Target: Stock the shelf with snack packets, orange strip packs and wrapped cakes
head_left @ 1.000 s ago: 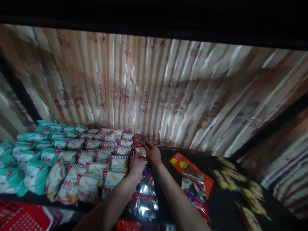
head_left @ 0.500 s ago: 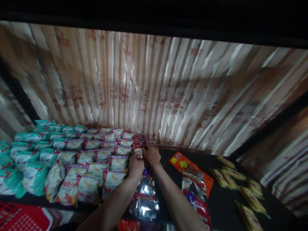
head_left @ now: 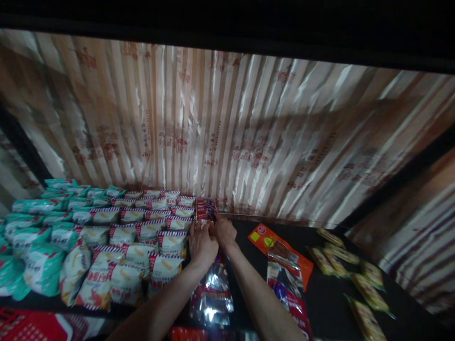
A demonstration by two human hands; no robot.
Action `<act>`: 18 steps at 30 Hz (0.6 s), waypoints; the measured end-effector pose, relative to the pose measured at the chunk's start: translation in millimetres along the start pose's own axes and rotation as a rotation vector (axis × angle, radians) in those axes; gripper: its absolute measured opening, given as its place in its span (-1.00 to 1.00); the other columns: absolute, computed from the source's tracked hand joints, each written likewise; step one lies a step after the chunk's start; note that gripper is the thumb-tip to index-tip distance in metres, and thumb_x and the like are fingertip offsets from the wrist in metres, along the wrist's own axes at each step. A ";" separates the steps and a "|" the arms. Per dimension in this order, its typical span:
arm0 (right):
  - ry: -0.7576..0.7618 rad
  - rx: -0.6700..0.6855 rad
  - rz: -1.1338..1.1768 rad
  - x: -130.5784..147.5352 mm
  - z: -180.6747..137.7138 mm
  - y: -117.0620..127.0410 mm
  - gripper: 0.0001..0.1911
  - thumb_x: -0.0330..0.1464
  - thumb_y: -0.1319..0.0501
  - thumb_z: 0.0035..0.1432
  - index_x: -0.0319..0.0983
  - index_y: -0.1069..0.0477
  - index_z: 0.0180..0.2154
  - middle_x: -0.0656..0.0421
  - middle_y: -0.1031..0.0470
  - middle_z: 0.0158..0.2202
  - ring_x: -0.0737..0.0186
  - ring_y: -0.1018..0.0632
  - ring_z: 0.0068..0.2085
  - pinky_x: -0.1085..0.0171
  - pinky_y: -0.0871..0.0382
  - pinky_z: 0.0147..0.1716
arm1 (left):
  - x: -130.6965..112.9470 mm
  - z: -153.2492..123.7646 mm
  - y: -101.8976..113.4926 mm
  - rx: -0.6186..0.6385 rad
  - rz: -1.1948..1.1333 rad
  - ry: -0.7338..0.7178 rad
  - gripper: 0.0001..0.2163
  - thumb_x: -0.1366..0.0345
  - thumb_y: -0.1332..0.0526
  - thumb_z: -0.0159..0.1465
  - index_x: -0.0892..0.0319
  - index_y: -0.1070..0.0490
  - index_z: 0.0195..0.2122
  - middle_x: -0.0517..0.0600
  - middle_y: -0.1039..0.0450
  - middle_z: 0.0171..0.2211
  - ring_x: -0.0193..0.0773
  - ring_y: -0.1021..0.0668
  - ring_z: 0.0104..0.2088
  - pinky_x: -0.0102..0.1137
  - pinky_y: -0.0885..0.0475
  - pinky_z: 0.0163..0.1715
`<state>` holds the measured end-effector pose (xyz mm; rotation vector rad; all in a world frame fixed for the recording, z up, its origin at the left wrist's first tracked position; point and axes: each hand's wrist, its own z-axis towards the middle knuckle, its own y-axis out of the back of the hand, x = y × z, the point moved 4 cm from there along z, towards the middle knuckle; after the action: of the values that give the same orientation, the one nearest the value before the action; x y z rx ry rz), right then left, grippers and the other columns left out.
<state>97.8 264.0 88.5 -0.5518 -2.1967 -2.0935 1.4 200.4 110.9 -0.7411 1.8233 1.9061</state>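
A dark red snack packet (head_left: 206, 208) stands upright at the back of the black shelf, against the striped sheet. My left hand (head_left: 204, 244) is closed on its lower front, the fingers bunched and bent over it. From the right side, my right hand (head_left: 223, 231) grips the packet's edge, its fingertips close to those of the left. The lower part of the packet is hidden behind both hands. Below the wrists lies a shiny silver and dark red packet (head_left: 213, 293). Just left of my left hand stand rows of white snack bags (head_left: 172, 244) with striped tops.
Teal bags (head_left: 44, 274) fill the far left of the shelf (head_left: 327, 303). An orange packet (head_left: 265, 237) and a dark red one (head_left: 289, 289) lie right of my forearms. Several small yellow packs (head_left: 369, 291) are scattered farther right. A red basket (head_left: 31, 324) sits below the front edge.
My left hand has moved up and right over the packet's lower front, closer to my right hand. The packet stays at the back. The view has shifted slightly.
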 end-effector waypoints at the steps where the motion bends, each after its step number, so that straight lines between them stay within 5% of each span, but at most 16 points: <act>1: -0.001 -0.001 0.002 0.0 -0.5 0.8 -0.56 -0.15 -0.09 0.13 -0.07 -0.34 0.04 0.08 -0.47 -0.01 0.08 -0.45 0.01 0.20 -0.33 -0.12 | 0.9 2.7 -2.2 0.016 0.014 -0.004 -0.53 0.47 -0.03 0.13 0.27 -0.32 0.10 0.10 -0.20 0.21 -0.10 -0.13 0.26 -0.26 -0.06 0.23; 8: 0.003 -0.033 0.027 -1.2 0.2 -0.7 -0.51 -0.11 -0.08 0.14 -0.07 -0.28 0.10 0.05 -0.44 0.01 0.06 -0.43 0.03 0.19 -0.31 -0.13 | 6.2 10.1 -19.7 0.046 -0.070 -0.041 -0.52 0.48 -0.04 0.14 0.32 -0.27 0.13 0.20 -0.19 0.21 -0.07 -0.12 0.27 -0.22 -0.06 0.23; 18: 0.058 -0.071 0.051 -4.2 -17.0 6.1 -0.55 -0.23 -0.06 0.19 -0.15 -0.28 0.11 0.03 -0.37 0.08 0.11 -0.39 0.05 0.23 -0.22 -0.02 | 1.9 2.3 -14.5 0.007 -0.074 -0.040 -0.58 0.48 -0.04 0.17 0.27 -0.34 0.08 0.17 -0.31 0.14 -0.08 -0.24 0.21 -0.26 -0.06 0.21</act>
<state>100.1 246.6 94.5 -0.5390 -2.0626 -2.1400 8.6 203.6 98.3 -0.7528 1.7534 1.8531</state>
